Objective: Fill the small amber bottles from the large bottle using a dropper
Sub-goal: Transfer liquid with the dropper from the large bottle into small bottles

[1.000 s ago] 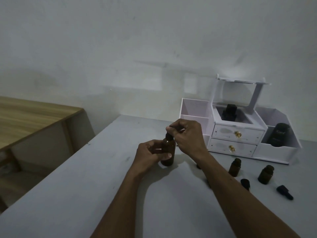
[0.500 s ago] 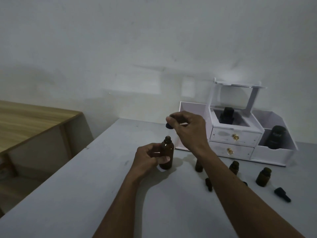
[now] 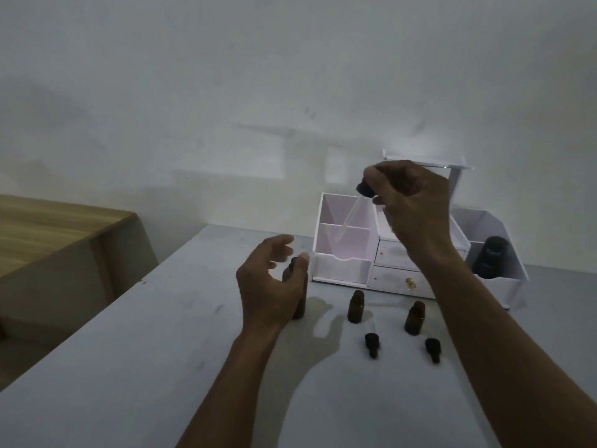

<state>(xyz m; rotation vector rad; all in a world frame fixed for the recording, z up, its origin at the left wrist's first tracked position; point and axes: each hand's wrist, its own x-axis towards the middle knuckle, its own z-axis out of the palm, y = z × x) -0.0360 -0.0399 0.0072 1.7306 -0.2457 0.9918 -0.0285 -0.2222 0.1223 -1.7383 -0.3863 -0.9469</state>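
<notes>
At frame centre, my right hand (image 3: 416, 208) pinches the black-bulbed clear glass dropper (image 3: 353, 213), pipette slanting down-left, up-frame of the small amber glass bottles (image 3: 356, 307); my left hand (image 3: 271, 286) hangs loosely open.

My pale grey desk (image 3: 129, 367) carries a white plastic drawer organiser (image 3: 342, 253), a tall amber glass bottle (image 3: 300, 310), two small amber glass bottles (image 3: 356, 307) (image 3: 414, 318) and two black dropper caps (image 3: 371, 344) (image 3: 433, 349).

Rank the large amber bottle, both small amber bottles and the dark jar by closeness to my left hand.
1. Large amber bottle, beside the left hand.
2. Left small amber bottle, to its right.
3. Right small amber bottle, farther right.
4. Dark jar, right compartment of the organizer.
</notes>
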